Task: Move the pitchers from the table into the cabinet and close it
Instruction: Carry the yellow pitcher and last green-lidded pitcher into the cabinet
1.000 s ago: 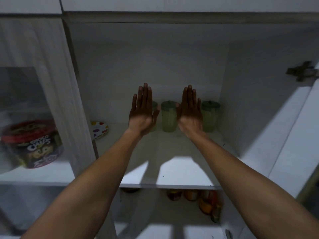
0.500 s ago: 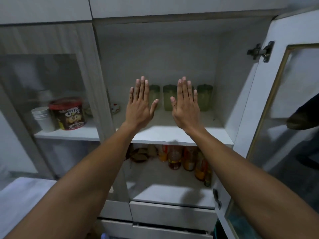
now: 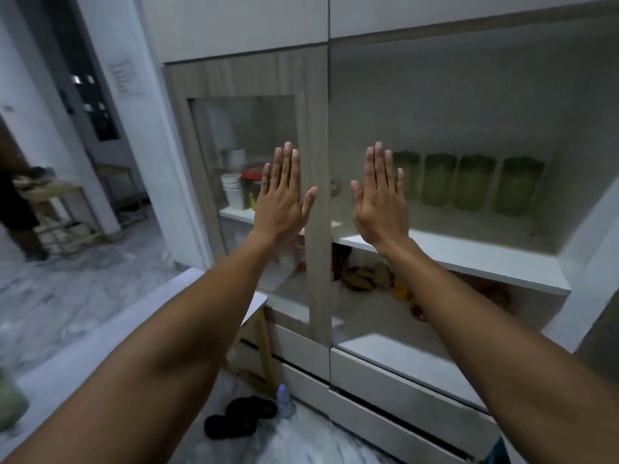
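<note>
Several pale green pitchers (image 3: 475, 184) with darker green lids stand in a row at the back of the white shelf (image 3: 469, 259) in the cabinet's open right compartment. Both my hands are raised flat, fingers apart, palms toward the cabinet and holding nothing. My left hand (image 3: 281, 199) is in front of the closed glass door (image 3: 244, 135). My right hand (image 3: 380, 202) partly covers the leftmost pitcher. A blurred green object (image 3: 10, 403) sits on the white table (image 3: 100, 333) at the lower left edge.
Behind the glass door are paper cups (image 3: 232, 192) and a red-lidded tin (image 3: 252, 177). Food items (image 3: 365, 279) fill the shelf below, with drawers (image 3: 385, 390) underneath. Black sandals (image 3: 241, 420) and a small bottle (image 3: 284, 398) lie on the floor. A person (image 3: 13, 202) stands at far left.
The view has pulled back and swung left, so the pitchers sit to the right and the room and table edge show. Both hands stay raised and open.
</note>
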